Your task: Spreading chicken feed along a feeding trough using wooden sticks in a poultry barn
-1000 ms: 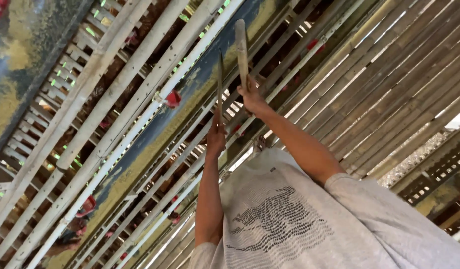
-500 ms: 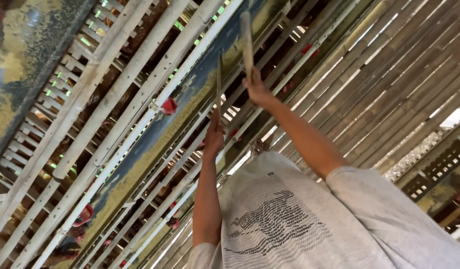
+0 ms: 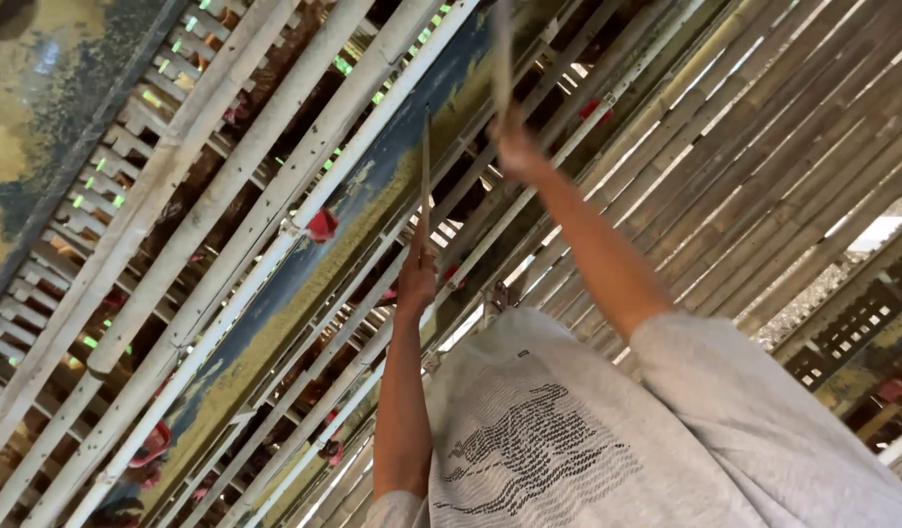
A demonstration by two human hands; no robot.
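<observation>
As seen from the head camera, both arms are stretched out toward the slatted cages [image 3: 226, 225]. The left hand [image 3: 417, 279] is closed around a thin stick [image 3: 425, 176], whose long axis runs away from the hand, along the feed trough [image 3: 304, 264]. The right hand [image 3: 515, 147], farther out, is clenched on a wider slat [image 3: 502, 59]. Its upper end is cut off by the frame edge and blurred. The fingers cannot be made out individually.
</observation>
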